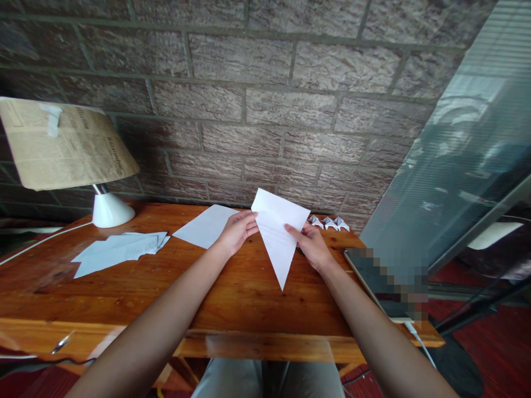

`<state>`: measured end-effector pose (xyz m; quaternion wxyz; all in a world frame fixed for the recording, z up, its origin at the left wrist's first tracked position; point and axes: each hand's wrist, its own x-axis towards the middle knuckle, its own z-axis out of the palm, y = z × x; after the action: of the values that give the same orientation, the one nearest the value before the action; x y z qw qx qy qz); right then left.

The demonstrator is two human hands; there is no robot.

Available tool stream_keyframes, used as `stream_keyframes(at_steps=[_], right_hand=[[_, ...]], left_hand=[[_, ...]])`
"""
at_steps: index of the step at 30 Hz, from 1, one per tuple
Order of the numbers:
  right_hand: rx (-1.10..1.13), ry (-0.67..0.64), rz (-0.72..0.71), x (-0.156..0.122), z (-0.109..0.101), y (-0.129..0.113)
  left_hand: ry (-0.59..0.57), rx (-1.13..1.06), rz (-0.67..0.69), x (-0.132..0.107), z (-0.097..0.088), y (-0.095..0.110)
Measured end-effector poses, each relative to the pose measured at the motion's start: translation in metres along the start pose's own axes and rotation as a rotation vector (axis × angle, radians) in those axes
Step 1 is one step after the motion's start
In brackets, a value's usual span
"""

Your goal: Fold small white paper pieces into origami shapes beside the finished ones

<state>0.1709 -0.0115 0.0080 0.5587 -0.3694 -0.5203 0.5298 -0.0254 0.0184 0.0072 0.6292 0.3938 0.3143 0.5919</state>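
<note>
A white sheet of paper (279,232), kite-shaped with its narrow point downward, is held up above the wooden table. My left hand (238,232) pinches its left edge near the upper corner. On the opposite side, my right hand (312,243) grips the paper with the thumb on the front face and the fingers behind, mostly hidden. Faint lines run across the middle of the sheet. Just beyond my right hand, several small folded paper shapes (331,223) stand in a row. Behind my left hand lies another white sheet (203,228).
A lamp (110,210) with a newsprint shade stands at the back left. Several loose white papers (120,250) overlap on the left of the table (166,287). A dark tablet (377,282) with a white cable lies at the right edge. A brick wall (290,110) rises behind.
</note>
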Motion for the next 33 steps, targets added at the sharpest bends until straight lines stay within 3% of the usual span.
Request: stream_keyframes(at_steps=[8,12,17,20,22,25,28,33], right_hand=[[-0.165,-0.088,-0.162,0.0,-0.006,0.002],[-0.279,-0.171,-0.171,0.001,-0.008,0.005],[-0.387,-0.14,-0.214,0.005,-0.012,0.012],[-0.424,-0.131,-0.244,0.005,-0.013,0.013],[-0.426,-0.196,-0.238,0.003,-0.011,0.011],[-0.355,-0.403,-0.163,-0.004,-0.006,0.004],[-0.259,-0.582,-0.05,-0.01,-0.003,-0.005],[-0.194,-0.359,-0.015,-0.008,-0.006,-0.01]], left_hand=[[0.059,-0.052,0.002,0.001,0.001,-0.002],[0.064,-0.064,-0.005,0.002,-0.001,-0.001],[0.047,-0.146,-0.069,0.0,0.004,0.01],[0.031,-0.102,-0.027,-0.003,0.008,0.01],[0.05,-0.025,0.043,-0.003,0.008,0.005],[0.122,0.032,0.117,-0.002,0.005,-0.001],[0.106,0.07,0.15,-0.002,0.002,-0.001],[-0.089,0.323,0.132,-0.011,0.006,-0.001]])
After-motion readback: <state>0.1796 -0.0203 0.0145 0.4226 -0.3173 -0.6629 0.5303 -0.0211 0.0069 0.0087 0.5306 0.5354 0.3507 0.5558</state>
